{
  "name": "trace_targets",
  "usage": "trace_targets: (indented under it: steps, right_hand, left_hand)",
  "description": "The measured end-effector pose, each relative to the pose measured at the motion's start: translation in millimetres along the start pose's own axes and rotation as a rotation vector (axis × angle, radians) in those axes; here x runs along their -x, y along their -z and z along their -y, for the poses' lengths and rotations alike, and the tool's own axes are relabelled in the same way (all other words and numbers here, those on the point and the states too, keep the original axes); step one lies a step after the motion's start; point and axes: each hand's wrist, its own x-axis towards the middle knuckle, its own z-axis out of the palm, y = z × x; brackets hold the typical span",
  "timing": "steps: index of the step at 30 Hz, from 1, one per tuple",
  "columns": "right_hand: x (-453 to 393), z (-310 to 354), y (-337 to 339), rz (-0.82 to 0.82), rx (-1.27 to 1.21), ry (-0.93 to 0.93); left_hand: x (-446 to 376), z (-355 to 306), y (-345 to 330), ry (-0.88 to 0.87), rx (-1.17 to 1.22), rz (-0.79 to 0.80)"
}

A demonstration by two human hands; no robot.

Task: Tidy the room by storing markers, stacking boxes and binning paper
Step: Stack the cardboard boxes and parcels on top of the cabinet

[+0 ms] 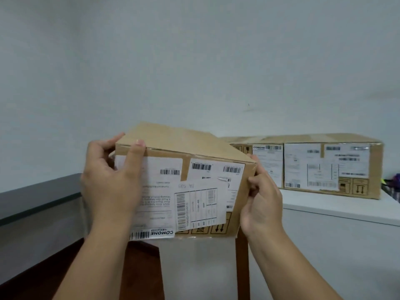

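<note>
Head view: the only view given.
Box (184,180): held in the air at centre frame, tilted, its labels upside down (COMONE reads inverted), so it is judged to be mid-carry towards the stack.
Left hand (110,178): clasped over the box's upper corner at 9 o'clock, thumb on the side face and fingers wrapped behind, which steadies the tilt.
Right hand (263,204): clamped on the box's edge at 3 o'clock; the two hands press from opposite sides, so the weight is shared.
Resting boxes (324,165): set side by side on a white top (337,205) at 2 o'clock, against the wall, judged the likely stacking place.
Hidden: the box's underside and far face, and the left fingertips behind it.
Unclear: a dark, colourful object (392,187) at the 3 o'clock frame edge is cut off (possibly markers, not certain); label print is too blurred to read; no bin or paper is seen.
</note>
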Motion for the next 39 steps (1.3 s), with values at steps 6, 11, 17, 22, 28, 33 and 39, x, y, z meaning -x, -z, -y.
trace_targets:
  steps: [6,11,17,22,28,33,39]
  right_hand:
    - [-24.2,52.4,-38.5,0.115,0.056,0.298]
    - [-50.8,132.5,-52.9,0.131,0.239,0.537]
    - [-70.9,211.2,-48.6,0.054,0.413,0.611]
    - [-86.8,211.2,-33.2,0.081,0.501,0.519]
    - [-115.9,170.2,-19.8,-0.064,0.606,0.45]
    - [-154.1,132.4,-30.8,-0.119,1.229,0.398]
    - [-181.1,69.3,-49.3,-0.097,1.637,0.183]
  left_hand:
    - [-12.7,-24.1,-40.4,-0.063,0.394,-0.053]
    - [-4.4,-41.8,-102.5,-0.073,0.703,0.179]
    - [11.1,-56.1,-160.8,-0.05,0.745,0.529]
    - [14.1,-44.0,-184.8,0.054,0.747,0.641]
    - [-2.4,-0.7,-202.3,0.161,0.652,0.748]
    - [-30.1,32.8,-212.7,0.201,0.51,0.7]
    - [-43.2,94.6,-214.5,0.158,0.35,0.455]
